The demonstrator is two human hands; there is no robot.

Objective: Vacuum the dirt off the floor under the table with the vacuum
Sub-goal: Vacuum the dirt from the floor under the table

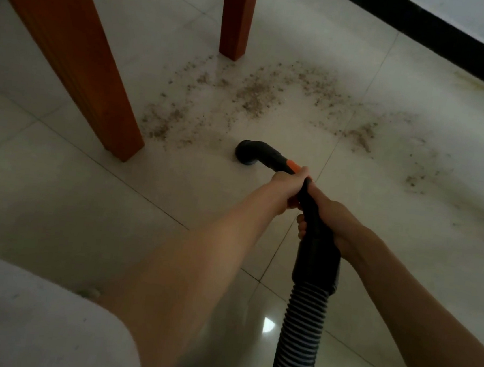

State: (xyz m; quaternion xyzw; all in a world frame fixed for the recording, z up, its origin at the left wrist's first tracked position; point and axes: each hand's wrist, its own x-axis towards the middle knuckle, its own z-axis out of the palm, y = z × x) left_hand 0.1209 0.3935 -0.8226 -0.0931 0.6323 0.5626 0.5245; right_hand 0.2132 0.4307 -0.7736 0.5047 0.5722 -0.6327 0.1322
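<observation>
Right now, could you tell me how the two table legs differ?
The near table leg looks wide and slanted, running to the frame's top-left corner; the far table leg looks narrower and nearly upright. Dirt reaches both feet. Both are orange-brown wood on pale tile.

The only camera sits on my head and looks forward and steeply down, so my two forearms run up from the bottom edge to my left hand (287,188) and right hand (331,223) near the middle of the picture. It is near enough that my arms fill much of the lower half, while its wide angle takes in the tiled floor (51,207), two table legs (77,53) at upper left and the dark skirting (431,42) at upper right.
</observation>
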